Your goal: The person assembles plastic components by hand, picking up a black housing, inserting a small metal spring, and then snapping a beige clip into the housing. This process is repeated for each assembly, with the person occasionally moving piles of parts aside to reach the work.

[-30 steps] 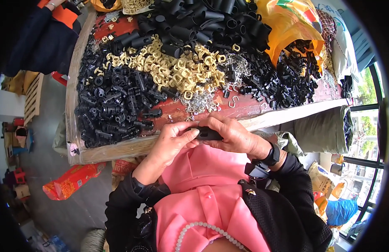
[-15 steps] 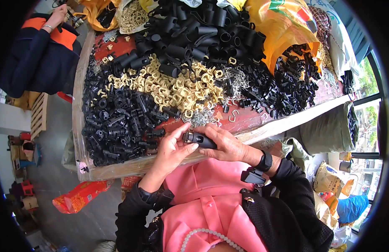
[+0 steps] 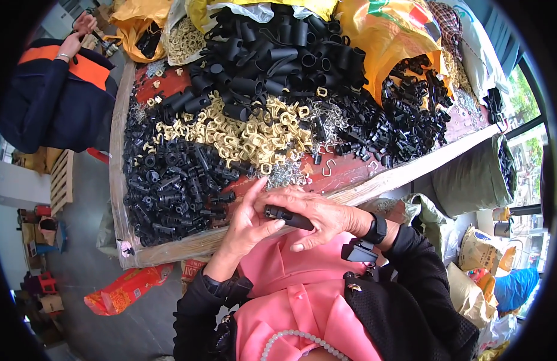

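Observation:
A short black plastic tube-shaped part [image 3: 288, 218] lies tilted between my two hands, just over the table's near edge. My left hand [image 3: 245, 222] pinches its left end, thumb along the near side and index finger pointing up and away. Across the top and right end of the part, the fingers of my right hand [image 3: 317, 212] are curled, with the thumb held off toward my body. Fingers hide much of the tube's far side. Just beyond my fingertips is a small heap of silvery metal bits [image 3: 282, 174], beside a pile of gold-coloured loop-shaped pieces [image 3: 248, 132].
Black fittings [image 3: 170, 186] cover the table's left side; larger black tubes [image 3: 284, 54] are heaped at the back. An orange bag [image 3: 389, 36] stands by more small black parts [image 3: 404, 129]. The wooden table rim [image 3: 170, 249] runs before me. Another person [image 3: 56, 102] is at far left.
My right thumb has come off the black part and now points toward my body. The right fingers have slid further over its top. The view has shifted slightly.

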{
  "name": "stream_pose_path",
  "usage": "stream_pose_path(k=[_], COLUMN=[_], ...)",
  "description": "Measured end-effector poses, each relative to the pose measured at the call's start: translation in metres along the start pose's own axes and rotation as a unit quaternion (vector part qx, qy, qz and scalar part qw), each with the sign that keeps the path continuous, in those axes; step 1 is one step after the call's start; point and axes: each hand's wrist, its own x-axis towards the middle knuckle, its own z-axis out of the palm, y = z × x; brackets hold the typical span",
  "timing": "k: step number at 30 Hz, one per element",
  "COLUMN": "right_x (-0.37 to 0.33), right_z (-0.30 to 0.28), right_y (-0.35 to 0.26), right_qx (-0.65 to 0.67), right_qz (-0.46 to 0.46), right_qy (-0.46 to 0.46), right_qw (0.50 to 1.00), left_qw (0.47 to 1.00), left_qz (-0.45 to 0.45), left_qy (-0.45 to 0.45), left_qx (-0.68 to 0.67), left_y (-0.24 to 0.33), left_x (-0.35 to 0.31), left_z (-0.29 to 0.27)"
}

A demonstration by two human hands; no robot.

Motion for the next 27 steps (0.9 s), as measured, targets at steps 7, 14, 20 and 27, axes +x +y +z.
stream_pose_path(k=[7, 14, 20, 27], right_x=[0.000, -0.009, -0.013, -0.032], right_z=[-0.001, 0.014, 0.022, 0.010], right_y=[0.006, -0.005, -0.018, -0.032], right_qx=[-0.039, -0.120, -0.056, -0.077], right_qz=[0.019, 0.005, -0.003, 0.020], right_qy=[-0.049, 0.029, 0.081, 0.075], right_qw=[0.998, 0.992, 0.995, 0.994], left_qw=[0.994, 0.984, 0.996, 0.989], left_qz=[-0.095, -0.052, 0.002, 0.046], left_qy=[-0.008, -0.005, -0.066, -0.078], left_qx=[-0.052, -0.169, -0.064, -0.116], left_y=[-0.013, 0.000, -0.001, -0.016], left_x=[0.007, 0.022, 0.025, 0.021], left_z=[-0.010, -0.001, 0.044, 0.055])
